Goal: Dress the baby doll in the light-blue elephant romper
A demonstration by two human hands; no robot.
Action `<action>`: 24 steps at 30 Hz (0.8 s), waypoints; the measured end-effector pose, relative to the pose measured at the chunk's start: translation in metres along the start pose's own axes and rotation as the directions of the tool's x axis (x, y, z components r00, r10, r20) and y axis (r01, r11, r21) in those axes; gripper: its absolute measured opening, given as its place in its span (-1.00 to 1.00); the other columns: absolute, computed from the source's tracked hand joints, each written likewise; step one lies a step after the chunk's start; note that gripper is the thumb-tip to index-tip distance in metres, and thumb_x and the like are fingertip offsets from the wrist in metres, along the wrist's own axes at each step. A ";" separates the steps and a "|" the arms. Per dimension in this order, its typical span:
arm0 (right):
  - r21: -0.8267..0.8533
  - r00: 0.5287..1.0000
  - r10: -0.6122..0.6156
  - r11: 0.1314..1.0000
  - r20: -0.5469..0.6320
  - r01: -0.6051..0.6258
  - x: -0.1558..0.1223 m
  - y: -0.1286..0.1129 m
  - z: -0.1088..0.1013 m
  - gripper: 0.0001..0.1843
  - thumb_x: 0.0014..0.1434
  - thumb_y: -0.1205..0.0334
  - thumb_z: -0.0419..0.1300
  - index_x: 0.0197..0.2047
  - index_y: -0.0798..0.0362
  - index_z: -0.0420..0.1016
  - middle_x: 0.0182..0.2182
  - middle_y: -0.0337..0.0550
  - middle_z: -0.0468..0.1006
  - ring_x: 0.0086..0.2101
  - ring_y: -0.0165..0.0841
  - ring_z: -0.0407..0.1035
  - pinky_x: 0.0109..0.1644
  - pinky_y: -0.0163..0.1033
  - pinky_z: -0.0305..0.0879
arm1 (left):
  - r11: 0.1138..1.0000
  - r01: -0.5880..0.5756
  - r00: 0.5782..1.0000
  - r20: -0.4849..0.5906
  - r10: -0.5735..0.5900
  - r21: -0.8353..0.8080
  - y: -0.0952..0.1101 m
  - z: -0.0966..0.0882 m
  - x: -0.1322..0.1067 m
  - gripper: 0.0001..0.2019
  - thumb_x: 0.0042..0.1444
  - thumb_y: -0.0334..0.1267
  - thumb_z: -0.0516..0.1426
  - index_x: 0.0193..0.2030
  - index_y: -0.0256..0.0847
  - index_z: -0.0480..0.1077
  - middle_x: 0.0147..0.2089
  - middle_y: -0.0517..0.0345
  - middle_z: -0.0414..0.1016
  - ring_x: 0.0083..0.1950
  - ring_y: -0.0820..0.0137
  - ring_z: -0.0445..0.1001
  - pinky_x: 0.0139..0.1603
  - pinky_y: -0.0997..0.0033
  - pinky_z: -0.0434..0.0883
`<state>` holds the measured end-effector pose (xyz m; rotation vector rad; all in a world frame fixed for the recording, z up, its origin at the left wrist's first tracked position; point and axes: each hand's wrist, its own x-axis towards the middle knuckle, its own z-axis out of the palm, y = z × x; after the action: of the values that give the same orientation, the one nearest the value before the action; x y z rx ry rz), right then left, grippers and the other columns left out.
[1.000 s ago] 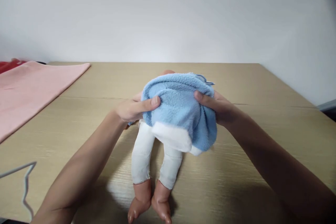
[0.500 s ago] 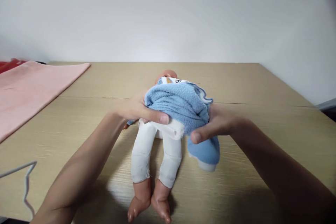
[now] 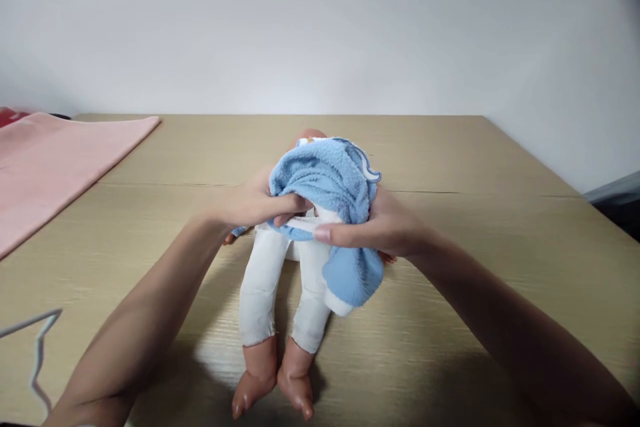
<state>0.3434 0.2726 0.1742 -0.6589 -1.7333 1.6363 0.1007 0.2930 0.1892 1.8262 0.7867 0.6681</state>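
A baby doll [image 3: 267, 293] in white leggings lies on its back on the wooden table [image 3: 450, 167], bare feet toward me. A light blue fleece garment [image 3: 327, 180] with white cuffs is bunched over its chest and head. My left hand [image 3: 255, 203] grips the garment's lower edge on the left, fingers closed on the fabric. On the right, my right hand [image 3: 375, 230] pinches the same hem, thumb on top. One blue sleeve [image 3: 353, 277] hangs down below my right hand. The doll's head barely shows behind the fleece.
A pink cloth [image 3: 55, 160] lies spread at the table's far left, with a bit of red fabric [image 3: 10, 115] behind it. A thin white wire hanger [image 3: 37, 347] pokes in at the near left. A white wall stands behind the table.
Both hands have drawn the fleece down and together toward the doll's waist. The garment is more bunched, and its sleeve has dropped below my right hand.
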 end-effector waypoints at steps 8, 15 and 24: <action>-0.253 0.895 -0.138 0.967 -0.424 0.029 0.006 -0.002 0.012 -0.92 0.24 0.20 0.33 -0.30 -0.02 0.57 -0.22 -0.14 0.67 0.00 -0.14 0.57 0.32 -0.02 0.51 | 0.998 0.067 0.983 -0.171 -0.069 -0.017 0.013 0.016 -0.003 -0.60 0.38 -0.23 0.22 -0.50 -0.11 0.24 -0.56 0.30 0.25 -0.41 0.43 0.29 -0.28 0.44 0.35; -0.260 0.924 0.071 0.949 -0.375 -0.178 -0.009 -0.021 0.038 -0.80 0.30 0.12 0.31 -0.05 -0.01 0.60 -0.16 -0.19 0.71 -0.15 -0.21 0.57 -0.01 -0.13 0.50 | 0.995 0.092 0.918 -0.384 -0.102 -0.047 0.039 0.045 -0.044 -0.84 0.34 -0.33 0.18 -0.29 -0.13 0.32 -0.43 0.32 0.38 -0.39 0.46 0.34 -0.35 0.48 0.32; -0.408 0.953 0.303 0.873 0.023 -0.268 -0.043 -0.015 0.102 -0.91 0.34 0.29 0.22 -0.14 -0.03 0.57 -0.22 -0.22 0.71 -0.16 -0.19 0.59 0.01 -0.09 0.52 | 0.914 0.356 0.847 -0.347 -0.403 -0.195 0.024 0.095 -0.162 -0.79 0.39 -0.18 0.15 0.12 -0.06 0.34 -0.28 0.29 0.47 -0.34 0.32 0.47 -0.30 0.34 0.47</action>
<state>0.2964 0.1720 0.1834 -1.0986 -2.1453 1.5219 0.0735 0.1079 0.1630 1.3812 1.2981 0.7978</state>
